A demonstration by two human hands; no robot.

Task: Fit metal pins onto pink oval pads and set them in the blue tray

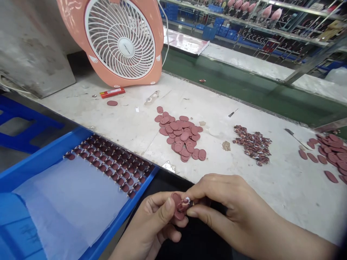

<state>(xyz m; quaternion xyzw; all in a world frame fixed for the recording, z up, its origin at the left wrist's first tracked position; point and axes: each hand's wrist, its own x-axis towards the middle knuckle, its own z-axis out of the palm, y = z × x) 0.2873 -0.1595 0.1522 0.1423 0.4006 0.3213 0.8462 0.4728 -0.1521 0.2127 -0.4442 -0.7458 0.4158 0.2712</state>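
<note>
No text we can read with certainty here. Fan [123, 21]: we see a logo in dark lettering on the pale hub badge [126, 47], too small and soft for us to spell out. Red box [108, 95] by the fan's base: we get a white label [114, 91] with dark print, illegible. Blue plastic surface [16, 216], lower left: we see dark scrawled marks [30, 233], can't tell if they're characters.

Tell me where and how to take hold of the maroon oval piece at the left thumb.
Best pinch the maroon oval piece by its left rim, coming from the left, thumb in front and fingers behind: it looks thin and flat, and the small ornate piece and right hand crowd its right side.
</note>
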